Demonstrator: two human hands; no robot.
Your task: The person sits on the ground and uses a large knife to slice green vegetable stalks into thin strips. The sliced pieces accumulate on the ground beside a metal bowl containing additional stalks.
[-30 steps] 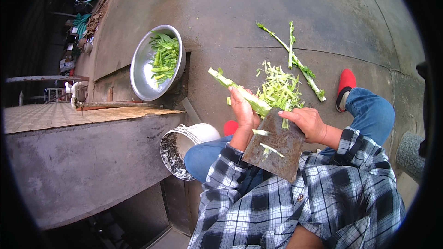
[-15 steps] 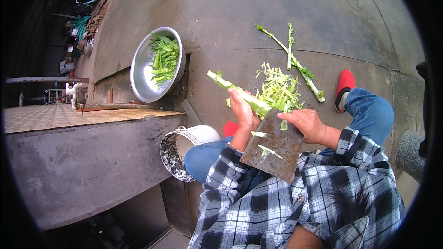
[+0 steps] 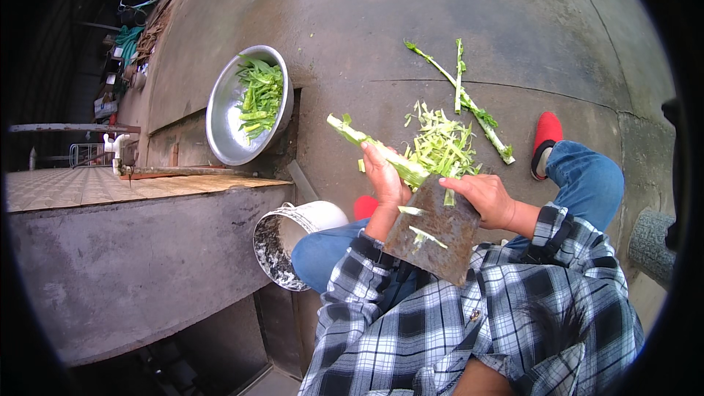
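My left hand (image 3: 386, 180) is closed around a thick, pale green celtuce stalk (image 3: 346, 130), which slants from upper left down toward the blade. My right hand (image 3: 488, 199) grips a broad, rust-stained cleaver (image 3: 434, 237), its thumb lying on the upper edge. The cleaver's handle is hidden by my fingers. Thin peel strips (image 3: 427, 236) cling to the blade, whose upper part meets the stalk's lower end. Beyond my hands, a heap of green peelings (image 3: 444, 143) lies on the concrete floor. Two more slender stalks (image 3: 480, 115) cross each other farther off.
A metal basin (image 3: 220, 136) holding cut green leaves (image 3: 262, 95) stands tilted at the left. Nearer, a dirty white bucket (image 3: 323, 214) lies on its side by my left knee. A concrete ledge (image 3: 147, 264) fills the lower left, with a tap (image 3: 117, 148) beyond.
The cleaver has shifted very slightly up along the stalk. Both hands keep their grips, and the whole view has moved a little.
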